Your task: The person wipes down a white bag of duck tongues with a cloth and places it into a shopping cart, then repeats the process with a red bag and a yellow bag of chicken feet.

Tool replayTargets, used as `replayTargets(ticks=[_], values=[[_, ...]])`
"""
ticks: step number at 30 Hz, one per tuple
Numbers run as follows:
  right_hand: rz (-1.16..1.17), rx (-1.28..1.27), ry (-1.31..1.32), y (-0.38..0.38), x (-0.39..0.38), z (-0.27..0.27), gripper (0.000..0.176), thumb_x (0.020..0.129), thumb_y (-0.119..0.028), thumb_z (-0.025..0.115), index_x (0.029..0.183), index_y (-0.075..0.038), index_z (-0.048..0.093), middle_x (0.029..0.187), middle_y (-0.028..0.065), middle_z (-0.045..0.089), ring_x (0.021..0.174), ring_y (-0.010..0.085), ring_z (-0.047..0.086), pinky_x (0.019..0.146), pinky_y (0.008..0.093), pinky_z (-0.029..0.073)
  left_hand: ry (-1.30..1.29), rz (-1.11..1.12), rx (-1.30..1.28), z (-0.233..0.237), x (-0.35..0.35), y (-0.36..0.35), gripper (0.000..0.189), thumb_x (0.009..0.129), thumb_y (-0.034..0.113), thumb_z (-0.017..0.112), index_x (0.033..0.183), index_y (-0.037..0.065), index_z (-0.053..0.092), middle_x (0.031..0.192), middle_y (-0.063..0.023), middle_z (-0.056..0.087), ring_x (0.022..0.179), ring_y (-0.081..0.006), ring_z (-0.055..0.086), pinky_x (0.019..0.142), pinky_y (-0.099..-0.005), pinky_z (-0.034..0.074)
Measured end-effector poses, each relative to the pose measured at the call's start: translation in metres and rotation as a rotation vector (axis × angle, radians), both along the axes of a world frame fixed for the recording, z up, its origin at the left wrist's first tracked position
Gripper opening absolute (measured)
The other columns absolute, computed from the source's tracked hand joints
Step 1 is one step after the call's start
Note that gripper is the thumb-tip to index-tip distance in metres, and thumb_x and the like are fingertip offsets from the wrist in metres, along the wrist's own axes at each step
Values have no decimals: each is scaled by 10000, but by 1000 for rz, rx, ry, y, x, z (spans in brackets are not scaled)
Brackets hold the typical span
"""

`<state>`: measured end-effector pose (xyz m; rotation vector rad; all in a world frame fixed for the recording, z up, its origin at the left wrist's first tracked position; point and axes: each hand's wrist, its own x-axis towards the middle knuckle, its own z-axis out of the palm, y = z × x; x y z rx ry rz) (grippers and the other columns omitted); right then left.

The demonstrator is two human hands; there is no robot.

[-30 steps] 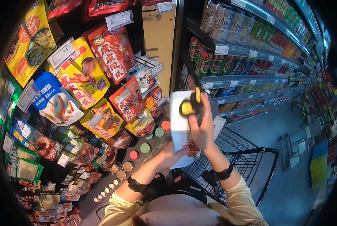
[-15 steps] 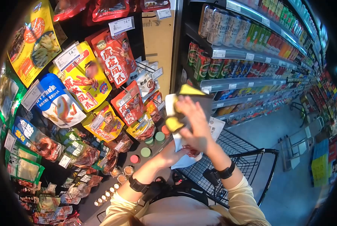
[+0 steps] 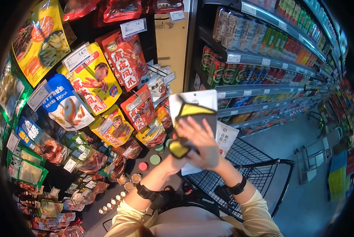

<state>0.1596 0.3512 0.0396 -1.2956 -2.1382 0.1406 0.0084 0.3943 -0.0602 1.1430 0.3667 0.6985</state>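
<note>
My left hand (image 3: 174, 164) grips white snack packets from below, its fingers mostly hidden behind them and my right hand. The top packet (image 3: 176, 102) is a white pouch with a hang hole and a dark grey and yellow front. Flat across that front lies my right hand (image 3: 200, 146), fingers stretched and spread. A second white packet (image 3: 227, 134) with dark print sticks out behind it to the right. Black bands circle both wrists.
Hanging snack pouches (image 3: 98, 81) with price tags fill the rack at left. A black wire shopping cart (image 3: 260, 166) stands close at right. Beyond it are drink shelves (image 3: 264, 59) with cans. Jars with coloured lids (image 3: 155, 159) sit low in front.
The top packet has turned more upright, showing more of its white top and front. My right hand has shifted slightly down, its fingers spreading wider. The view has moved slightly left.
</note>
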Motion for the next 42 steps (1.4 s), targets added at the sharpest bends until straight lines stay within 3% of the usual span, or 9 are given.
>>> replayTargets(ticks=[14,20,28,34,36,38,40,41,42], values=[[-80,-53,222,-13,21,-44,812,708,-125,685,1447,-63,354,1523,221,267,1455,351,159,1149,506,125,-210,157,-267,42,-22,12,444,874,-20,602,1299,-30,474,1240,-129,578,1104,-215,587,952,-352,482],[-181,-504,1382,-10,33,-45,636,712,42,726,1278,-23,444,1207,63,529,1128,173,515,990,320,410,-232,-71,-384,41,-35,21,423,852,1,634,1252,-64,510,1181,-171,620,1050,-273,626,909,-397,514],[-172,-283,1021,-26,9,-25,693,695,139,631,1332,-18,410,1055,27,590,997,126,564,905,274,445,11,674,58,42,-13,26,358,969,227,577,1226,-16,523,1173,-90,619,1049,-144,580,939,-303,437],[28,-814,1468,-24,-4,-63,454,934,-197,605,1333,-35,462,1217,58,557,1033,111,551,893,283,465,51,448,-159,36,3,13,422,1011,358,466,1187,-18,545,1043,-50,627,924,-96,558,837,-259,446],[600,-675,1661,-9,5,-69,425,974,-228,529,1347,-42,446,1198,52,565,1034,119,554,890,290,472,8,452,-137,44,12,1,435,1008,384,462,1204,3,537,1031,-37,621,918,-95,550,846,-248,435],[256,-629,1688,-9,-10,-59,390,991,-262,482,1315,-45,467,1220,52,554,1062,132,552,920,301,466,-37,494,-136,46,17,2,436,1008,408,450,1196,23,529,971,-40,618,860,-118,576,770,-263,470],[191,-392,766,-5,-16,-66,373,987,-235,481,1307,-42,467,1244,56,537,1117,145,533,980,319,431,49,450,-469,26,9,21,467,1019,441,381,1184,25,513,912,-64,613,789,-155,608,664,-277,503],[266,-556,1267,-14,-34,-55,390,966,-217,526,1309,-42,463,1258,55,523,1120,152,521,996,336,413,-428,202,-671,-70,0,59,478,1021,461,332,1190,49,503,867,-93,610,720,-180,626,574,-294,522],[207,-505,1085,-16,-42,-63,389,935,-182,569,1287,-46,477,1231,47,527,1110,153,512,998,347,403,-682,-204,-487,-6,-7,43,432,1010,438,367,1204,80,512,962,-110,623,841,-177,631,733,-294,537]])
